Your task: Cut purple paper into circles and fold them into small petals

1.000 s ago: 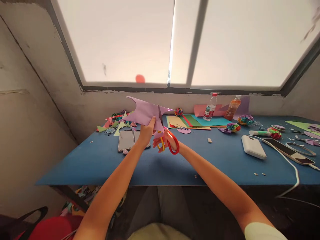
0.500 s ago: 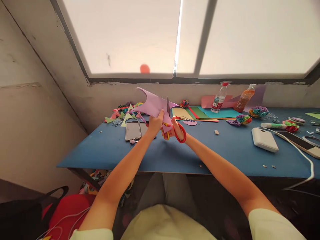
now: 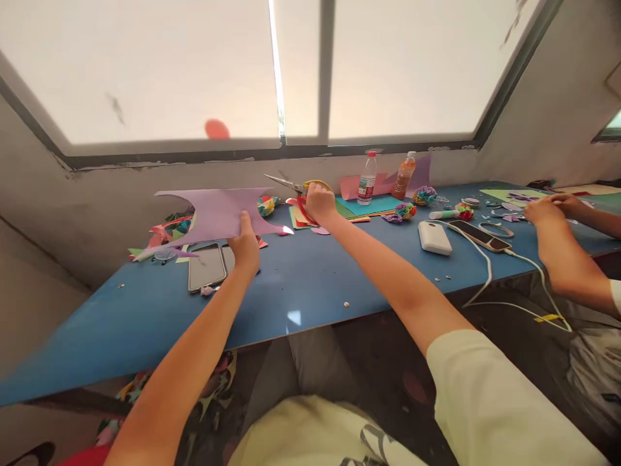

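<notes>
A sheet of purple paper [image 3: 218, 210] with curved cut-outs along its edges is pinched in my left hand [image 3: 246, 251], thumb on top, above the left part of the blue table. My right hand [image 3: 319, 202] is closed round the handles of red and yellow scissors [image 3: 303, 194], to the right of the paper and apart from it. The scissor blades point left and look partly open. Below the paper lies a phone [image 3: 206, 266], and paper scraps [image 3: 160, 238] are heaped behind it, partly hidden.
On the blue table [image 3: 301, 285] are coloured sheets [image 3: 371, 206], two bottles [image 3: 367, 181], paper flowers [image 3: 425, 195], a white power bank [image 3: 434, 238] and cabled phone [image 3: 480, 236]. Another person's hands [image 3: 548, 208] are at the right.
The scissors have come away from the purple paper, and my hands have moved apart. The view has turned right, bringing another person's arms into sight.
</notes>
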Available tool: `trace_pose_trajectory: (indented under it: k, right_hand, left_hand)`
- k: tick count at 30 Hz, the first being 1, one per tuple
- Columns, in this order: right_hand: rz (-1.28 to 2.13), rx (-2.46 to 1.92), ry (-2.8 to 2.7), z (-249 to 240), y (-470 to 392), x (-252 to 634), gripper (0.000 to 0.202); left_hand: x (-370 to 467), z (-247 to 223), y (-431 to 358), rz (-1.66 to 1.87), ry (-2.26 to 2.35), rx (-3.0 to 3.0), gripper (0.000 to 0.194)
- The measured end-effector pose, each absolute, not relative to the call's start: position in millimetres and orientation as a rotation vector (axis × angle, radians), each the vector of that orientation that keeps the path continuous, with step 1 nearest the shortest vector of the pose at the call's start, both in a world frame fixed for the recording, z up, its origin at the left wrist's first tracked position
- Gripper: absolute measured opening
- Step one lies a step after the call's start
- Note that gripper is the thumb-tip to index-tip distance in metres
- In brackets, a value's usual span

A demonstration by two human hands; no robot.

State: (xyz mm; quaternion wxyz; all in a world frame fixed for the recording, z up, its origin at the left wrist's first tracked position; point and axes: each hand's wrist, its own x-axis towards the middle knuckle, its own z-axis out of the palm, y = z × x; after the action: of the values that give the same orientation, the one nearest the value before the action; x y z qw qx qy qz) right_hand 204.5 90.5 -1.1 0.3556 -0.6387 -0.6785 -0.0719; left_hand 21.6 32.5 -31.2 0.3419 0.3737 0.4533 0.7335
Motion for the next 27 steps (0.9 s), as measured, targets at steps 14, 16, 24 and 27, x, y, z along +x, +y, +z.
trace_pose_trajectory:
  k: [14,16,24,27]
  right_hand:
    - [-0.532,-2.007,-1.735,-26.9,125.6,203.2,0.083]
    - [-0.525,-2.017,-1.753,-27.1,126.1,202.0,0.083]
    - [-0.576,-2.076,-1.705,-25.0,127.8,199.4,0.087]
    - [-0.564,-2.108,-1.674,-25.8,127.8,199.4,0.086]
  left_hand:
    - [29.6,-41.2,29.2,1.884,1.203,1.0,0.033]
    - [30.0,-41.4,28.3,1.875,1.207,1.019,0.033]
    - [31.5,-38.7,19.3,1.959,1.23,1.142,0.035]
    - [32.1,-38.1,17.2,1.934,1.238,1.148,0.037]
